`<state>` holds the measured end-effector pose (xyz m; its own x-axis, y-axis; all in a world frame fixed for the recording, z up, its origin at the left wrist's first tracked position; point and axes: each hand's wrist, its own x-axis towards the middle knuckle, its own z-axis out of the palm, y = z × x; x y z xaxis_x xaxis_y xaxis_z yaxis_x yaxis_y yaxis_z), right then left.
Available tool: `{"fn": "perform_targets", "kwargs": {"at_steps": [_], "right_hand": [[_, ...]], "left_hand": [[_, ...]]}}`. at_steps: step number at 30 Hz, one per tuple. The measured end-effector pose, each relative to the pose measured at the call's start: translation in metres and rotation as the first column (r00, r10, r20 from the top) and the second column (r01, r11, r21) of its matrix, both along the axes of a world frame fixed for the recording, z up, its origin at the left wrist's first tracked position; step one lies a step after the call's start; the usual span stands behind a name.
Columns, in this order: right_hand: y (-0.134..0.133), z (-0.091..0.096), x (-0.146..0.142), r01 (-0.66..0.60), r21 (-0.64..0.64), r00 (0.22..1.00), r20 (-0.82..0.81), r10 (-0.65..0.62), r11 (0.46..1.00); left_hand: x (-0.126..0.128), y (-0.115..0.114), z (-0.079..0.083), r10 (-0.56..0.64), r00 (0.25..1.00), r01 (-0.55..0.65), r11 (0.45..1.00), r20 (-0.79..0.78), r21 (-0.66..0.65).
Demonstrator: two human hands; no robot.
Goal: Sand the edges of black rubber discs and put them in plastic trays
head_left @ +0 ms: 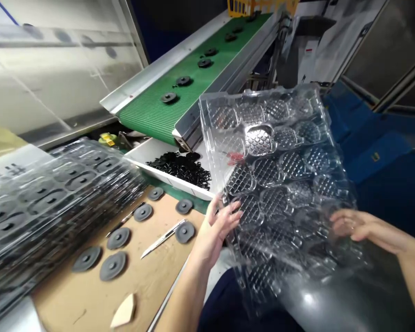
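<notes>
A clear plastic blister tray (273,173) with rows of moulded, cross-hatched pockets is tilted up in front of me. My left hand (216,226) grips its left edge, fingers partly spread over the border. At the opposite edge, my right hand (363,226) has hold of the tray, its fingertips blurred against the plastic. No parts show in the tray's pockets. Left of my left forearm, round dark grey discs (113,266) with a small centre knob lie scattered on a brown board (152,288).
A metal cutter (163,238) and a pale wedge-shaped piece (123,311) lie on the board. Stacked clear trays holding discs (51,200) stand at left. A green conveyor belt (190,94) carries discs above a white bin (159,174) of small black scraps (183,167).
</notes>
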<state>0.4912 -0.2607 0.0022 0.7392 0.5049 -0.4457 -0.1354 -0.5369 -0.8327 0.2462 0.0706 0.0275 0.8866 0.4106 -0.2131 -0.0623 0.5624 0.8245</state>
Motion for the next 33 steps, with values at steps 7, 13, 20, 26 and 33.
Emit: {"fn": "perform_targets", "kwargs": {"at_steps": [7,13,20,26,33], "right_hand": [[0.077,0.027,-0.013,0.356,0.165,0.569,0.743,-0.354,0.92],[0.143,0.033,-0.032,-0.026,-0.058,0.293,0.954,0.063,0.998],[0.086,0.013,0.015,0.096,-0.221,0.272,0.944,0.188,0.971],[0.011,-0.042,0.064,0.127,-0.423,0.393,0.852,0.346,0.897],[0.025,-0.176,0.072,-0.215,-0.619,0.501,0.594,0.629,0.756]], "left_hand": [[0.016,-0.025,-0.003,0.013,0.996,-0.014,1.0,0.092,0.011],[0.023,-0.06,-0.019,-0.028,0.995,0.031,0.999,0.092,-0.025],[0.026,-0.094,-0.048,-0.2,0.98,0.2,0.974,0.012,-0.103],[-0.002,-0.051,-0.065,-0.126,0.979,0.108,0.988,-0.163,-0.112],[-0.084,-0.01,-0.088,0.234,0.891,-0.305,0.944,-0.389,-0.129]]}}
